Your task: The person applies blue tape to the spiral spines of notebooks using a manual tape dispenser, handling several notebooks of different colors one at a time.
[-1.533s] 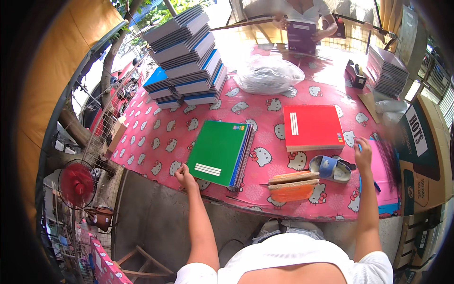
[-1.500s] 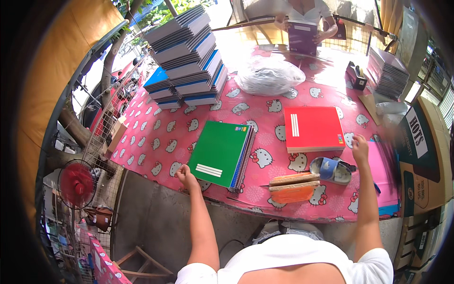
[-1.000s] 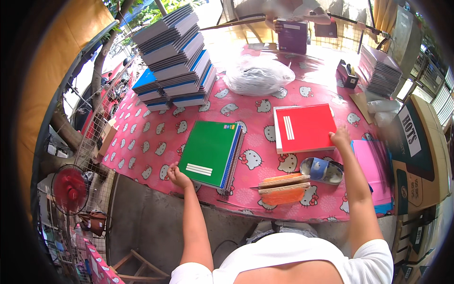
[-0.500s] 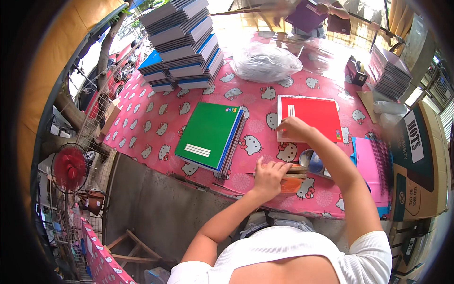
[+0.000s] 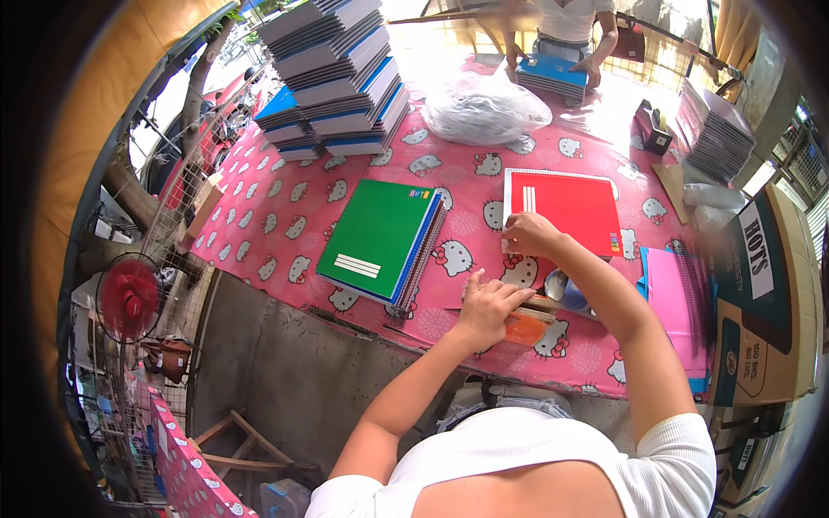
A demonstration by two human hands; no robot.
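A red notebook [image 5: 574,207] with a white spiral along its left edge lies flat on the table. Beside its lower left corner, my right hand [image 5: 530,235] is closed in a pinch; what the fingertips hold is too small to make out. My left hand [image 5: 489,312] lies with fingers stretched over a wooden block with an orange side [image 5: 528,328], which it partly covers. Close to that block is a rounded, shiny blue and silver thing [image 5: 561,289], partly behind my right forearm. Left of my hands, a green notebook [image 5: 380,229] tops a small stack.
Tall stacks of spiral notebooks [image 5: 341,91] stand at the far left. A clear plastic bundle [image 5: 485,110], a dark tape dispenser [image 5: 651,128] and more notebooks [image 5: 715,129] sit farther back. Pink covers [image 5: 669,298] and a cardboard box [image 5: 767,302] are on the right.
The block under my left hand has tilted slightly. My right hand stays by the red notebook's corner. Across the table, a person has swapped a purple item for a stack of blue notebooks.
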